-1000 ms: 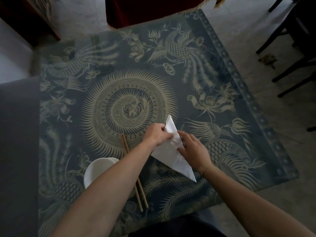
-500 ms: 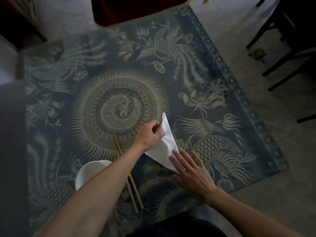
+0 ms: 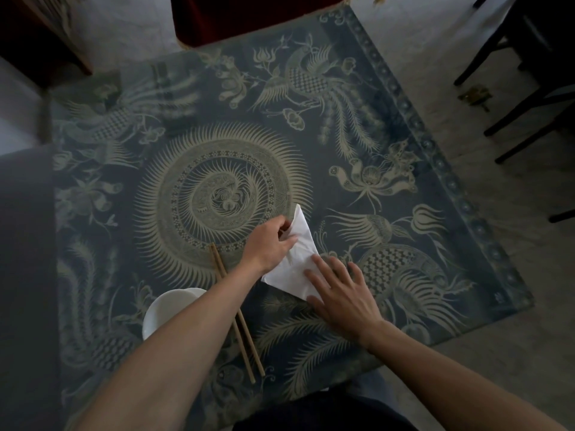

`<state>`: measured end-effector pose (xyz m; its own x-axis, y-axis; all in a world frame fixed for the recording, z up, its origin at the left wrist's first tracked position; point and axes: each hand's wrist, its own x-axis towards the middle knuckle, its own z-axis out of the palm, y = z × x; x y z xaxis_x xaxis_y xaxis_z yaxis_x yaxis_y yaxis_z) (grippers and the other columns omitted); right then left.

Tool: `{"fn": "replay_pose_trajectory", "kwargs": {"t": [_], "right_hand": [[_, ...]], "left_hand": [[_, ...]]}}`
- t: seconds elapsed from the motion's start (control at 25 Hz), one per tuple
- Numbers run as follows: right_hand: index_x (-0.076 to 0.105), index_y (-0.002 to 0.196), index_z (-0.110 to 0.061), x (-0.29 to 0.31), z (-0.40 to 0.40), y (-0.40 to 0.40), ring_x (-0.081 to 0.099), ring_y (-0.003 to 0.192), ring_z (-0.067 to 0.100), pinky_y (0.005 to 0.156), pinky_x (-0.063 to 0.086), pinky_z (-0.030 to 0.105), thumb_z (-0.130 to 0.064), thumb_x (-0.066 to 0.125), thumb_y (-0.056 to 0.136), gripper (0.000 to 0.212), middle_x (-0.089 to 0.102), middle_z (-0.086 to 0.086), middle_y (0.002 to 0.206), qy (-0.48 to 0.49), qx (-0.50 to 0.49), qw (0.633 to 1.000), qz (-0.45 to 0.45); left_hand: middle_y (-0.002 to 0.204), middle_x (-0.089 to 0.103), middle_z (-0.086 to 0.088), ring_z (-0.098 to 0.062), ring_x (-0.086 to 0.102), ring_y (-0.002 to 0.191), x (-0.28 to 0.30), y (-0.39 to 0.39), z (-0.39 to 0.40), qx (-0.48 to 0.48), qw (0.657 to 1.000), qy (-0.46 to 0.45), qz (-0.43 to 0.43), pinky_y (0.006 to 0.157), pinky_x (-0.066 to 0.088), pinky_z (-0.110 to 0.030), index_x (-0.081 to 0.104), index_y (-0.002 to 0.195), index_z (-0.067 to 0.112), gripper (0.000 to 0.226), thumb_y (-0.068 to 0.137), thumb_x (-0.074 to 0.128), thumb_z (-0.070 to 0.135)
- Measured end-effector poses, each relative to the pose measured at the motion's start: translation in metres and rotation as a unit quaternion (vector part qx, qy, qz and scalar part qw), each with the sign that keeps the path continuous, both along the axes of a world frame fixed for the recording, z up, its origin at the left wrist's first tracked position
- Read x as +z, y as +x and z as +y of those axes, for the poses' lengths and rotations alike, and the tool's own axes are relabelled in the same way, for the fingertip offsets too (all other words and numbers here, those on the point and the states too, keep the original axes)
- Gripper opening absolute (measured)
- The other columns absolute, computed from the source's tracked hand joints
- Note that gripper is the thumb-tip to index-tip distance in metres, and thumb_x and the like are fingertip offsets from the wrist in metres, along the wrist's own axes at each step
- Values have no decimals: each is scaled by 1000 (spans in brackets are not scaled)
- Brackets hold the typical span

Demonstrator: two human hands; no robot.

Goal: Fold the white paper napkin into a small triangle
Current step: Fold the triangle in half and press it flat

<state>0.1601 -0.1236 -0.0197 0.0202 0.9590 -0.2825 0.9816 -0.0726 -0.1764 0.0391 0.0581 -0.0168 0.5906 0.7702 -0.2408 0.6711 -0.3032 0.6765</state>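
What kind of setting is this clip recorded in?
Probably a dining room, at home or in a restaurant. A glass-topped table over a blue patterned cloth is set with a white bowl and chopsticks, a paper napkin is being folded, and dark chair legs stand on the stone floor.

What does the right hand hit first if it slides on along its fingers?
Probably the left hand: the right hand lies flat on the white paper napkin, fingers pointing up-left across it toward the left hand's pinch. Heights are hard to judge.
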Motion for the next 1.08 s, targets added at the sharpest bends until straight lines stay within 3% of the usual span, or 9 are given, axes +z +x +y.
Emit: {"fn": "replay_pose_trajectory", "kwargs": {"t": [0.16,0.28,0.4,0.6,0.8,1.08], "right_hand": [[46,139,-16,-4,-15,1,41,133,30,103,38,55,-43,40,97,51,45,8,147,41,14,999,2],[45,141,-13,-9,-24,4,43,131,30,100,41,55,-43,46,93,57,46,7,146,39,25,999,-1],[48,136,-11,-9,-19,3,44,129,32,99,41,55,-41,49,92,54,44,9,146,49,24,998,-13],[47,135,-12,-5,-1,-11,47,123,31,92,45,48,-38,57,87,55,53,11,136,81,-11,997,6],[50,131,-18,-7,-15,-2,41,125,31,93,42,46,-37,48,90,46,49,8,143,127,18,991,20],[64,123,-13,-16,-65,32,58,115,26,89,45,39,-20,62,84,39,63,3,128,182,36,982,34]], "left_hand": [[87,62,2,-17,59,75,4,-7,-12,-66,984,164,-28,67,43,-26,63,91,12,15,84,74,18],[91,62,2,-17,60,82,2,-20,-27,-140,962,230,-45,71,46,-29,60,89,16,20,78,74,8],[95,63,2,-18,60,88,0,-30,-40,-164,952,255,-40,77,41,-29,61,90,18,25,72,72,5],[97,64,1,-20,59,88,2,-33,-46,-174,940,292,-26,76,39,-32,62,93,18,15,78,61,13],[97,65,0,-22,62,88,-4,-35,-54,-194,935,297,-4,74,44,-36,68,97,21,17,81,60,21],[96,61,1,-23,57,84,-9,-30,-65,-232,927,292,30,73,42,-37,68,101,24,26,75,67,26]]}}
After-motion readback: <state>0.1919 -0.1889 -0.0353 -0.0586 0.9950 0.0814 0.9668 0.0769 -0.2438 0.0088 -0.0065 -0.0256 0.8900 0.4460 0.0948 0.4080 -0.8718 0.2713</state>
